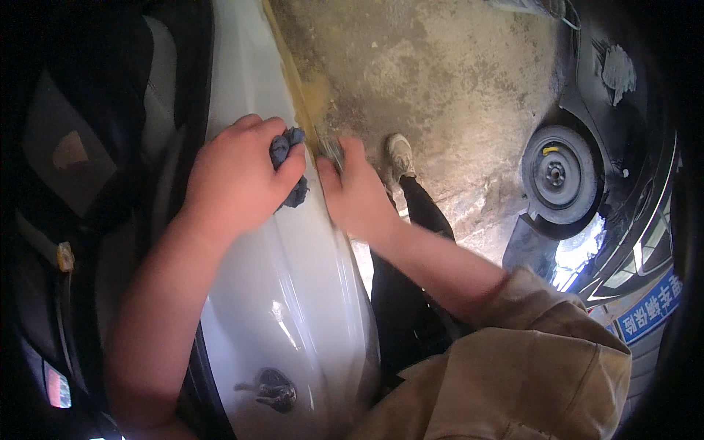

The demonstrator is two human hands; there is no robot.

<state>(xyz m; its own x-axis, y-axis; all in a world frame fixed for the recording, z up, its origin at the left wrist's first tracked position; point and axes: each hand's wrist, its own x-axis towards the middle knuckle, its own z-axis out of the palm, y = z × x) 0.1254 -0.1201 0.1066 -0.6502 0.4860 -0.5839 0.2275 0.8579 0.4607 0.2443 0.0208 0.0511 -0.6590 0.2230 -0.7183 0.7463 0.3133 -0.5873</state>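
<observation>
A crumpled dark blue-grey cloth (295,192) is bunched in my left hand (238,172), its fingers closed around it. That hand rests on the white car door panel (293,301). My right hand (359,194) is closed at the panel's right edge, slightly blurred. A small greyish piece (334,152) shows between its thumb and fingers; its kind I cannot make out. Beyond both hands, a dull yellowish strip (293,81) runs along the panel's edge. The door handle (275,390) lies nearer, below my left hand.
To the left is the dark car interior (88,132). Stained concrete floor (440,66) stretches to the right, where my shoe (400,155) stands. A black car (623,139) with a wheel (559,174) is at the far right, and a blue sign (653,312) lies below it.
</observation>
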